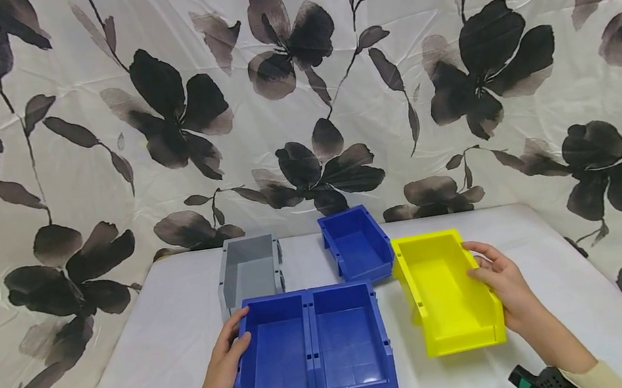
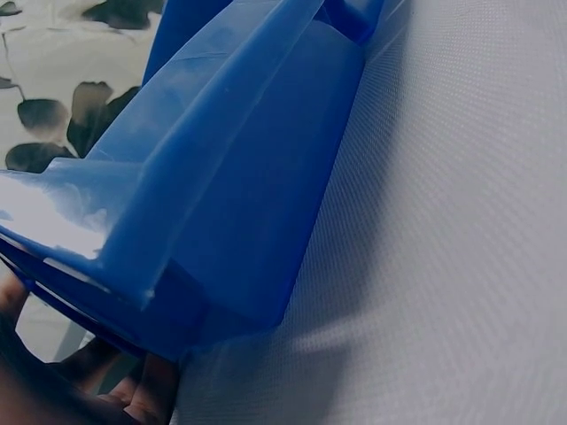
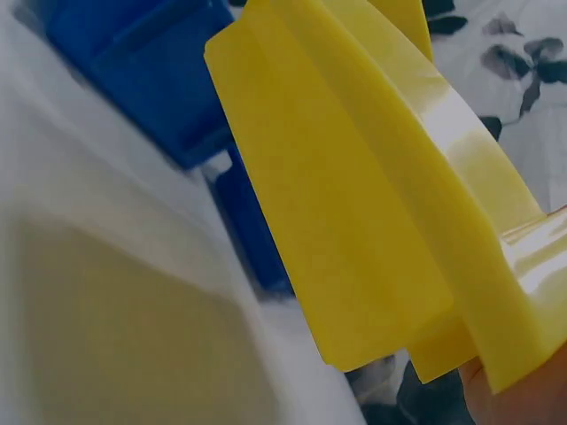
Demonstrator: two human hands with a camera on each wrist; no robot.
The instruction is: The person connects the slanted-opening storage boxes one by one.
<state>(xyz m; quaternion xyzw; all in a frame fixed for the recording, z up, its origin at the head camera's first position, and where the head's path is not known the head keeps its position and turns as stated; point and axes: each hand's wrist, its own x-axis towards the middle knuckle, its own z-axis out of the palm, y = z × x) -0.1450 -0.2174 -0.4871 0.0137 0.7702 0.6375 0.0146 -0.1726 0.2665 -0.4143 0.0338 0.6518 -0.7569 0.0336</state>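
Two blue storage bins (image 1: 279, 357) sit side by side at the front of the table, their long walls against each other. My left hand (image 1: 224, 362) grips the outer left wall of this pair, thumb on the inside; the left wrist view shows fingers beneath the rim. A yellow storage bin (image 1: 453, 293) is held up and tilted by my right hand (image 1: 503, 286), which pinches its right wall. In the right wrist view the yellow bin (image 3: 354, 195) hangs above the white cloth, casting a shadow. It is apart from the blue pair.
A grey bin (image 1: 251, 265) stands behind the blue pair on the left. Another blue bin (image 1: 357, 245) lies angled behind, close to the yellow one. White cloth covers the table (image 1: 150, 362); a floral curtain (image 1: 296, 90) hangs along its back edge.
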